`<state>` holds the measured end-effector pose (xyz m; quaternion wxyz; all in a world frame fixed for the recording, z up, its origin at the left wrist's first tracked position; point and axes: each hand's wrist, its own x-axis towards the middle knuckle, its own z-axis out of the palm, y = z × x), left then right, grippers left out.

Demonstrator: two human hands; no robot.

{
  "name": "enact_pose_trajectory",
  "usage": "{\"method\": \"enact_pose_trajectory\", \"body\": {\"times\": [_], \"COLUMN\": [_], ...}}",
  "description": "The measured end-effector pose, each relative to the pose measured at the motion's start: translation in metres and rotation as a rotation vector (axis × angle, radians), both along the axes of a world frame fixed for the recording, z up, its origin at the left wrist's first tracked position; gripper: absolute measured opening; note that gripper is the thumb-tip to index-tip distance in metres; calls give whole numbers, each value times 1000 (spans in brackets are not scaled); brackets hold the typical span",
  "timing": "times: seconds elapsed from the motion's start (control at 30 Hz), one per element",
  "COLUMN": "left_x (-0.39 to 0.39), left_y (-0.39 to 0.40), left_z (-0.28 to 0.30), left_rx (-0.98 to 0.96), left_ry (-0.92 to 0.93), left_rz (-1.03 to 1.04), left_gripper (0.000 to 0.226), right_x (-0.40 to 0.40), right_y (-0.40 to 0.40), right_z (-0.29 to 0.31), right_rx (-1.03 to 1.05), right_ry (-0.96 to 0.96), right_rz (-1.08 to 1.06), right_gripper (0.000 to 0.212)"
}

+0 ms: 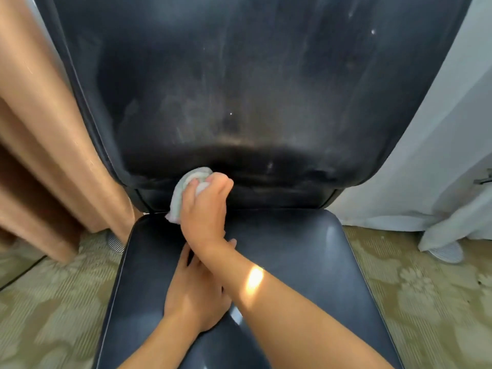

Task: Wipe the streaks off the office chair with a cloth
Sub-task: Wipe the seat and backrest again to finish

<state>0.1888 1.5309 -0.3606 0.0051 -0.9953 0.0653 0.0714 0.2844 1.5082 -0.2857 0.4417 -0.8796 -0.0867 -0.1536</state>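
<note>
A black office chair fills the view, its backrest (253,89) dusty with pale streaks and smears, its seat (306,262) below. My right hand (205,206) is shut on a crumpled pale cloth (183,187) and presses it against the bottom edge of the backrest, left of centre. My left hand (194,291) lies flat on the seat with its fingers spread, partly under my right forearm.
Tan curtains (40,155) hang close on the chair's left. White drapery (439,155) hangs on the right, with a white fan base (447,251) on the floor. Patterned beige carpet (53,302) lies on both sides of the seat.
</note>
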Motion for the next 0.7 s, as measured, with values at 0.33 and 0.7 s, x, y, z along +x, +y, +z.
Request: {"method": "enact_pose_trajectory", "body": {"times": [0.33, 0.7], "left_x": [-10, -50], "left_y": [-1, 27], "left_z": [-1, 11], "left_rx": [-177, -148], "left_ry": [-157, -123], "left_rz": [51, 191], "left_gripper": [62, 61], "right_x": [65, 31], "right_y": [-239, -43], "right_z": [12, 26], "right_rx": [-602, 61], "right_ry": [-211, -237], "right_rz": [-269, -386], "right_gripper": [18, 14]}}
